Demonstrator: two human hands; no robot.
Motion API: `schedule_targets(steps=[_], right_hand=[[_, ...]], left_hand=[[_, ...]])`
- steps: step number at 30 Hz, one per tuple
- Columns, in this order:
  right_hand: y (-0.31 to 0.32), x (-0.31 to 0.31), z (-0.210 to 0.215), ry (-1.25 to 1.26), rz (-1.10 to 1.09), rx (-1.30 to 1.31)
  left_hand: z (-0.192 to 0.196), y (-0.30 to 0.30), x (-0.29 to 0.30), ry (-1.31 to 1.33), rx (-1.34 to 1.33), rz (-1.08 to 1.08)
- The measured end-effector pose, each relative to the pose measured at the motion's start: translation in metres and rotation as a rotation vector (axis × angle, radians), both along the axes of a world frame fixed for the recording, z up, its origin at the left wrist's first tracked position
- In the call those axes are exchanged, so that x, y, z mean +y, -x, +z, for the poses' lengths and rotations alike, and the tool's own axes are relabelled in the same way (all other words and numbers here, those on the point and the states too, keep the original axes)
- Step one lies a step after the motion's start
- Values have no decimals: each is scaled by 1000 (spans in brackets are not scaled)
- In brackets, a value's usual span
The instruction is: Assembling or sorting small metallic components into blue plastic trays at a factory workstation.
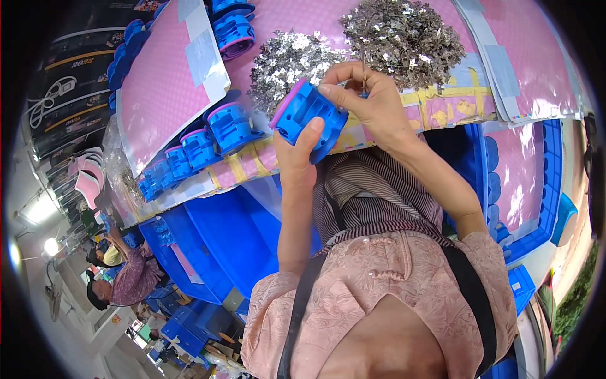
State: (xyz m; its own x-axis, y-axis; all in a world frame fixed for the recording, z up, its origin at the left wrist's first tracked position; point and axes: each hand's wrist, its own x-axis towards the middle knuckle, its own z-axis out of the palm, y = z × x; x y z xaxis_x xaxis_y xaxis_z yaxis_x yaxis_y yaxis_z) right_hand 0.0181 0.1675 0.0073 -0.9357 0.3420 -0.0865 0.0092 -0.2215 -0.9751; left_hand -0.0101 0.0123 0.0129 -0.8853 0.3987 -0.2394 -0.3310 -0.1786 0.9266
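Pink-patterned worktable (297, 14) w/ yellow-taped edge bears dark-gray heap of small metal pcs (410, 47) & brighter silvery metal heap (284, 60). R hand (377, 104), thumb & index close together, grip unclear; L hand (297, 155), curled, clasps blue plastic cylindrical part w/ pink rim (309, 108), nr table's front edge, btwn both hands.

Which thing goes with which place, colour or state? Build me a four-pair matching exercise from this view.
Column one
1. Held part
2. Left hand
3. Small metal pieces
4. Apron

Column two
A. Striped
B. Blue with a pink rim
C. Piled in two heaps
D. Thumb against something blue

Right pairs: 1-B, 2-D, 3-C, 4-A
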Motion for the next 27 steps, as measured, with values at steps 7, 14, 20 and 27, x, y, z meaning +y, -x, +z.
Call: schedule_targets(steps=[7,14,20,27], right_hand=[[0,-5,-10,10,-81,42],[-1,-6,-9,-398,-205,218],[-12,-7,-12,-704,-115,357],[-23,20,12,-656,213,446]], left_hand=[[-1,-4,8,18,77,56],[-2,-11,11,187,190,77],[0,-8,1,252,313,48],[8,-7,-15,-46,-82,-170]])
